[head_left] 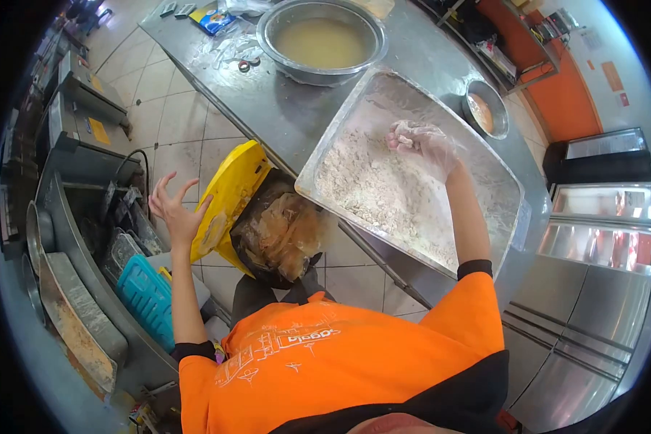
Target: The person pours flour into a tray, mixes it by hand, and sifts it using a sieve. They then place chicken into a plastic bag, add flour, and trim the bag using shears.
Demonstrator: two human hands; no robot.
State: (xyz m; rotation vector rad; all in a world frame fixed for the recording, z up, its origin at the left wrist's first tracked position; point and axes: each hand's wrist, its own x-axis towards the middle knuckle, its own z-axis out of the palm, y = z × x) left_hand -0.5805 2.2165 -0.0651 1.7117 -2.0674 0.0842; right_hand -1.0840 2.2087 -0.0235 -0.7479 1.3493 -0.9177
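My right hand (425, 145), in a clear plastic glove coated with flour, is over a large metal tray (412, 81). Its fingers are curled closed, and anything in them is too floury to make out. White, lumpy flour (369, 177) covers much of the tray's bottom. My bare left hand (175, 208) is raised with fingers bent and apart, holding nothing. Close beside it stands the yellow lid (242, 177) of a bin, tilted up. Inside the bin, a dark liner holds a crumpled, brownish, see-through bag (278, 231).
On the steel table (267, 108) stand a big metal bowl (262, 32) of cloudy yellowish liquid and a smaller bowl (487, 108). A blue-yellow packet (211, 20) lies at the far left. A turquoise crate (145, 296) and metal pans (79, 311) are at my left.
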